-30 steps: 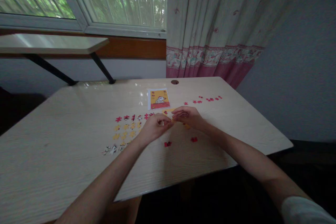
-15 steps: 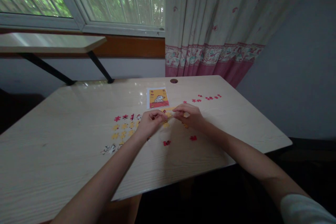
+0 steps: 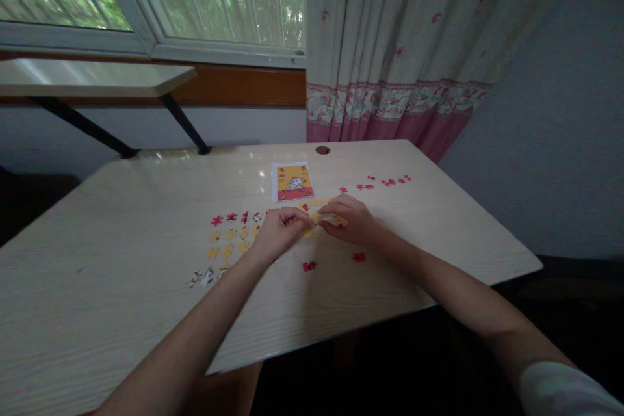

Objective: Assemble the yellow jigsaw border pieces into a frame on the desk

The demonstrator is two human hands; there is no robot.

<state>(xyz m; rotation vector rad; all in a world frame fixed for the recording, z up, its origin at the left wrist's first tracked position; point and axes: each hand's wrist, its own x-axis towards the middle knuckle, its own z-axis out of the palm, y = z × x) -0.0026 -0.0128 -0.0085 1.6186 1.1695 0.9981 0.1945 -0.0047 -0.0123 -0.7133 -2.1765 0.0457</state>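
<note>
My left hand point(image 3: 283, 229) is closed in a pinch above the middle of the table. Close against its fingertips is my right hand point(image 3: 351, 218), its thumb and fingers also brought together. A small yellow puzzle piece point(image 3: 316, 217) shows between the two sets of fingertips, its outline blurred and partly covered. Under and behind the hands lies a partly joined yellow section of jigsaw puzzle point(image 3: 322, 202) with a red detail; my fingers hide much of it. Two loose red puzzle pieces, one on the left point(image 3: 309, 266) and one on the right point(image 3: 359, 257), lie nearer to me.
A picture card point(image 3: 294, 181) of a white animal lies behind the hands. Rows of yellow pieces point(image 3: 228, 251), red pieces point(image 3: 217, 220) and white ones point(image 3: 205, 277) spread at left. More red pieces point(image 3: 389, 182) lie back right. A raised shelf point(image 3: 97, 80) stands at the left.
My right hand has moved slightly left and down, and its fingertips have closed in on the yellow piece by my left fingers. The left hand has barely shifted.
</note>
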